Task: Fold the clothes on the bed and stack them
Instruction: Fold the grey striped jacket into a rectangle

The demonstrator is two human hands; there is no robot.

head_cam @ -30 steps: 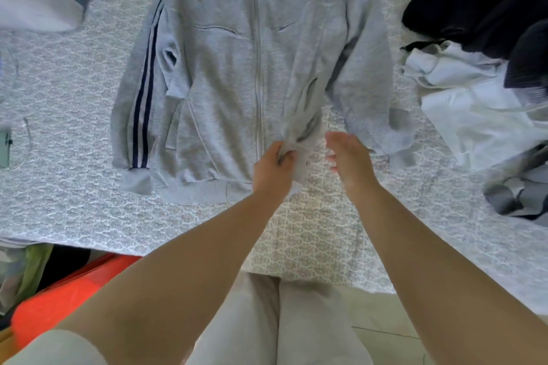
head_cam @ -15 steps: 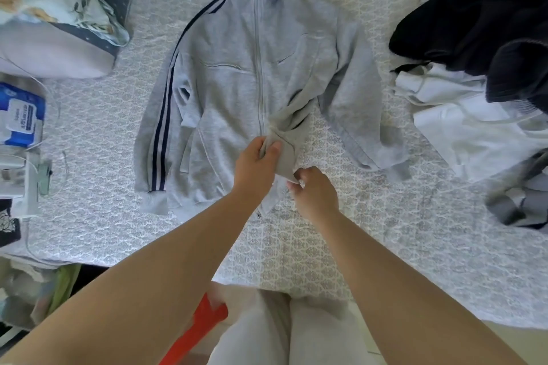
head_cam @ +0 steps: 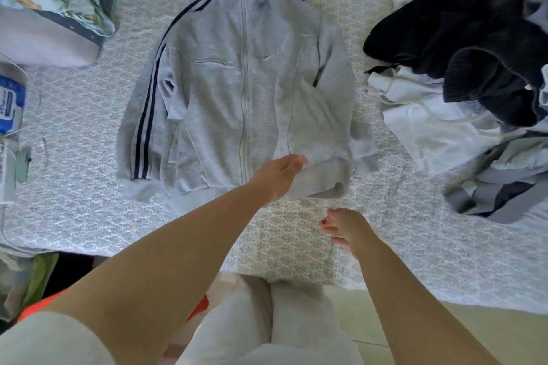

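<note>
A grey zip jacket (head_cam: 237,83) with dark sleeve stripes lies face up on the bed, collar at the far side. My left hand (head_cam: 278,178) grips the jacket's bottom hem right of the zip, where the cloth is bunched and lifted a little. My right hand (head_cam: 347,225) hovers over the bare sheet just below that hem, fingers loosely curled and holding nothing. The jacket's right sleeve (head_cam: 335,115) lies folded in over the body.
A heap of unfolded clothes fills the right side: dark garments (head_cam: 474,32), white ones (head_cam: 430,121), a grey-and-navy piece (head_cam: 498,187). A patterned pillow (head_cam: 50,18) sits far left, a blue packet (head_cam: 10,104) at the left edge. The patterned bedsheet (head_cam: 281,237) ends near my legs.
My right hand let go of the hem and drew back toward me. My left hand carried the hem to the right, and the jacket's right side lies flatter.
</note>
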